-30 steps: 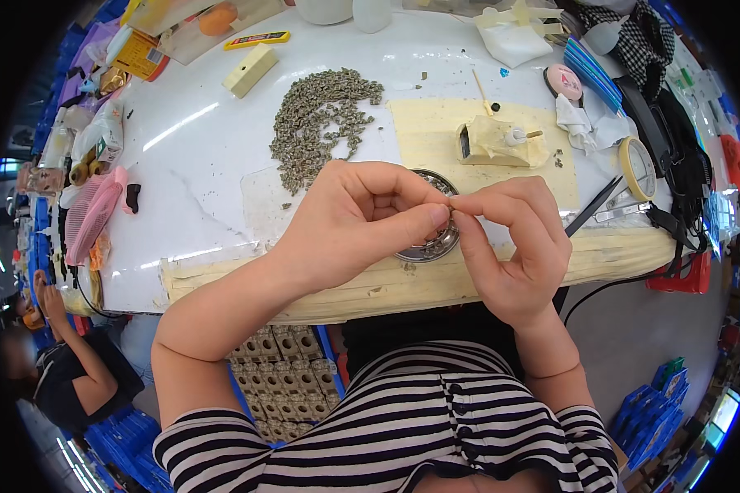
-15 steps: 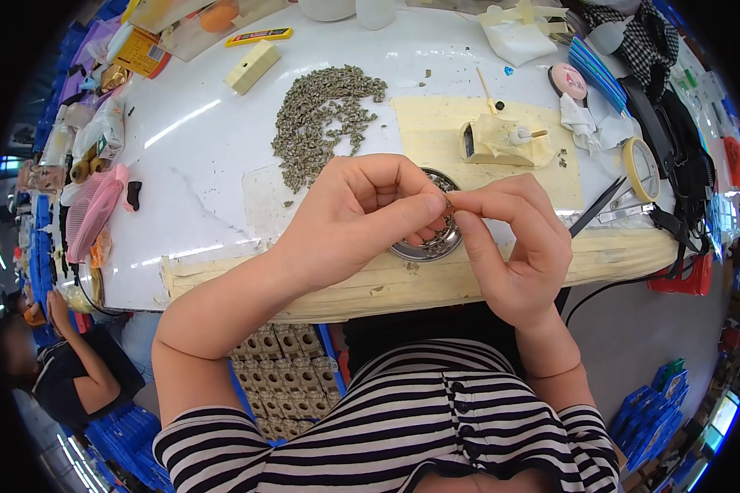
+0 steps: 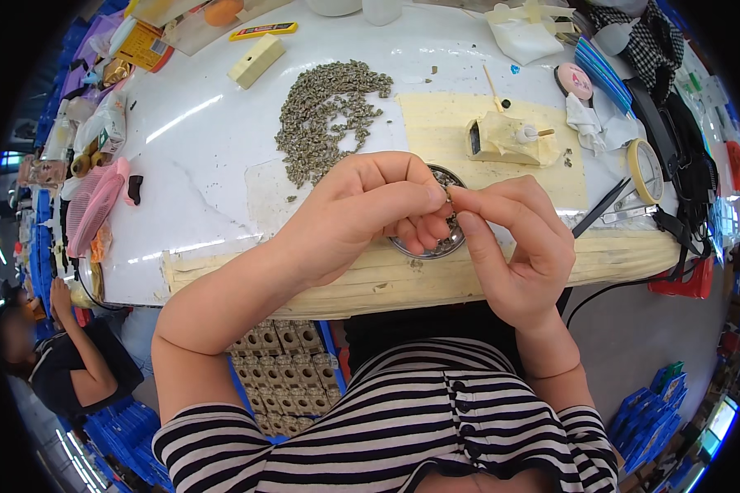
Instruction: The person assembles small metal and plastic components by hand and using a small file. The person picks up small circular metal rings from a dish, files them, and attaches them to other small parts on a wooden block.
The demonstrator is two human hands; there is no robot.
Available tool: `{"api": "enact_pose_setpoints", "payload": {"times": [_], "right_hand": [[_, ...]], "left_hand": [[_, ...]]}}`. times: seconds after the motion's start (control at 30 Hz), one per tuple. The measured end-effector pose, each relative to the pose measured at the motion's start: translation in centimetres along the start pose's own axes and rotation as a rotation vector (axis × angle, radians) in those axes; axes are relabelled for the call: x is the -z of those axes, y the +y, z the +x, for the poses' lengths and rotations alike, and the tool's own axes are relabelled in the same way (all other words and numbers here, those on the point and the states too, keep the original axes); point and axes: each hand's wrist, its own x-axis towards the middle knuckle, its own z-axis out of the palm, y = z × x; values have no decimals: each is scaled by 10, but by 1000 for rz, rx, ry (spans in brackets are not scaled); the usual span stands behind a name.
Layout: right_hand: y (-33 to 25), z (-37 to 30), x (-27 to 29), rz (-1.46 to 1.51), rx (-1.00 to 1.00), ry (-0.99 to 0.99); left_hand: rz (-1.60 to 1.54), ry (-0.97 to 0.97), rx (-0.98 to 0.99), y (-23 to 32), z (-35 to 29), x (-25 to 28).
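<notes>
My left hand (image 3: 378, 201) and my right hand (image 3: 522, 238) meet fingertip to fingertip over a round metal dish (image 3: 409, 251) near the table's front edge. Between the pinched fingertips sits a tiny metal part (image 3: 449, 197), mostly covered, its exact kind too small to make out. Both hands are closed on it, thumb against forefinger, while the left hand's other fingers curl above the dish. More small metal pieces lie in the dish, partly hidden by my hands. Beyond my left hand spreads a large pile of small metal parts (image 3: 312, 123).
Right of the pile stands a tape-wrapped block (image 3: 510, 141) with a stick on it. A tape roll (image 3: 644, 170) and black tweezers (image 3: 600, 207) lie at the right. A cream block (image 3: 256, 61) sits at the back. Below the table is a tray of metal housings (image 3: 284, 370). Another person (image 3: 82, 361) sits at left.
The view has shifted very slightly. My fingertips have stayed together over the dish, with the left hand's lower fingers moving a little.
</notes>
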Motion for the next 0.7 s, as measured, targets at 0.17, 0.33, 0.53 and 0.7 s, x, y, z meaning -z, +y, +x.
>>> {"api": "enact_pose_setpoints", "payload": {"times": [0.17,0.33,0.53,0.7], "right_hand": [[-2,0,0,-32,28,4],[7,-1,0,-203,208,56],[6,-4,5,-104,186,69],[0,-10,16,-108,150,5]], "left_hand": [[96,18,-110,-3,0,1],[152,77,-111,0,1,-6],[114,8,-207,-5,-2,-1],[296,-16,-255,-4,0,-3]]}}
